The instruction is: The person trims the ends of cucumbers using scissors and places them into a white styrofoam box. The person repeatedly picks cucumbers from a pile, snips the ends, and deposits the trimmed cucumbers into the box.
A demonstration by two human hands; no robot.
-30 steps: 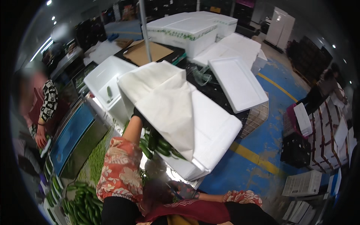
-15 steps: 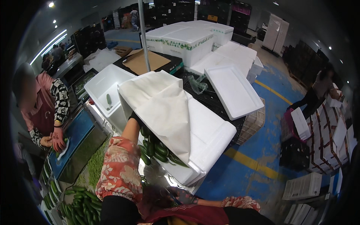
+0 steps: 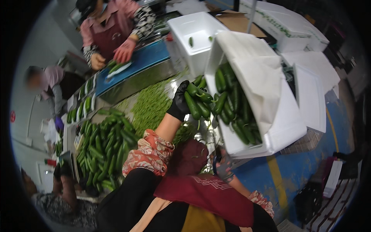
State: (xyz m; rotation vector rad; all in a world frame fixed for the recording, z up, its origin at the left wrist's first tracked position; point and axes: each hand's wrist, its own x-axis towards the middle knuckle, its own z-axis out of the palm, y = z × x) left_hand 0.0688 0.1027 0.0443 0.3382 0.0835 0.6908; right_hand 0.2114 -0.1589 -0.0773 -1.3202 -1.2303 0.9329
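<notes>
My left hand [image 3: 180,101], in a black glove, is closed around several glossy green peppers [image 3: 200,101], just outside the mouth of a white foam box [image 3: 228,149]. That box lies tilted toward me with more green peppers [image 3: 234,102] inside. A cream liner sheet [image 3: 257,77] hangs over its upper side. Below the box's near edge is my right hand [image 3: 225,169], in a dark patterned glove; its fingers are too dark to make out. To the left lies a large heap of long green peppers [image 3: 102,147].
Slender light green pods [image 3: 152,102] cover the metal table. Another white foam box [image 3: 193,29] stands behind. A co-worker's pink-gloved hand [image 3: 125,50] rests over peppers on a blue board [image 3: 156,54]. A white lid [image 3: 309,96] leans at right.
My left hand has come out from under the liner and moved left, now with peppers in it. The view has swung left, and the box's contents show more.
</notes>
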